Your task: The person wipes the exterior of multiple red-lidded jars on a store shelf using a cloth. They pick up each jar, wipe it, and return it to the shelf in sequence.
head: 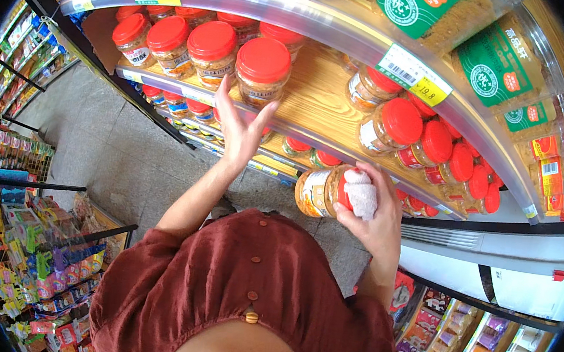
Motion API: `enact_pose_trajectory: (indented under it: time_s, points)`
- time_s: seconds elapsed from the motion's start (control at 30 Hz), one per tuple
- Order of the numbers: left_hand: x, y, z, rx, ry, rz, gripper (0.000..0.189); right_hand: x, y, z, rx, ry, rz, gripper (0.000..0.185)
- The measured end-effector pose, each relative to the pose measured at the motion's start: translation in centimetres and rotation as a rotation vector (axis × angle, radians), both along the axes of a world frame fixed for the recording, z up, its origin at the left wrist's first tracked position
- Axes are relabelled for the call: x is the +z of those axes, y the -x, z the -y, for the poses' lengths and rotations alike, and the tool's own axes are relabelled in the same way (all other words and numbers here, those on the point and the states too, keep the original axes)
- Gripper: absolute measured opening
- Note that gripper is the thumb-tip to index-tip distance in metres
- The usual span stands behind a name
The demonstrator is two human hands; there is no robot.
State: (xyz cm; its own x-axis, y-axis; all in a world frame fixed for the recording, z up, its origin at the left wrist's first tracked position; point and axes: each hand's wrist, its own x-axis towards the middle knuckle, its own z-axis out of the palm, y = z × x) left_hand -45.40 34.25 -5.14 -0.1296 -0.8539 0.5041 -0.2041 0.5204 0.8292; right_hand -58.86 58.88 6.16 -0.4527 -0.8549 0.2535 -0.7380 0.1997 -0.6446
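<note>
My right hand [378, 212] grips a clear plastic jar with a red lid [319, 190], tilted on its side just in front of the shelf edge. A light, crumpled cloth [361, 193] lies between that hand and the lid. With thumb and fingers spread, my left hand [239, 130] is raised at the base of an upright red-lidded jar [263, 66] at the shelf's front; whether it touches the jar I cannot tell. Several like jars [167, 40] stand in rows to the left of it.
The wooden shelf [317, 82] carries more red-lidded jars [403, 122] at right, some leaning. Above runs a clear curved shelf edge with price tags [279, 5]. Lower shelves hold more jars. A rack of packaged goods [47, 254] stands at lower left, a white appliance [458, 266] at right.
</note>
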Motion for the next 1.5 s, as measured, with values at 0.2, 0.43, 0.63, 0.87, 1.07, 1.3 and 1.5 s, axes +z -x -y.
enact_pose_trajectory:
  time_s: [0.2, 0.43, 0.63, 0.87, 1.07, 1.3, 1.5]
  points:
    - [9.5, -6.1, -7.3, -0.567, -0.124, -0.568, 0.046, -1.0, -0.1, -2.1, 0.001, -0.022, 0.032, 0.068]
    - [21.3, -8.7, -8.6, -1.136, 0.031, -0.861, 0.029, -2.3, -1.4, -2.3, 0.006, -0.062, 0.074, 0.067]
    - [23.5, -9.8, -8.4, -1.202, 0.039, -0.960, 0.021, -2.0, -4.0, -1.5, -0.033, -0.030, 0.049, 0.067]
    - [25.7, -15.2, -7.5, -1.186, 0.123, -1.120, 0.029, -0.6, -7.9, 1.5, -0.065, -0.050, 0.048, 0.065]
    - [21.6, -23.2, -2.5, -0.978, 0.106, -1.135, 0.018, -0.4, -10.7, 5.0, -0.002, 0.115, 0.116, 0.067]
    - [5.7, -18.9, 2.6, -0.984, -1.042, -0.647, 0.061, 1.0, -12.9, 6.1, 0.127, 0.363, 0.195, 0.071]
    - [1.0, -17.5, -3.6, -1.234, -1.398, -0.840, 0.076, -0.3, -14.4, 6.4, 0.221, 0.301, 0.062, 0.072]
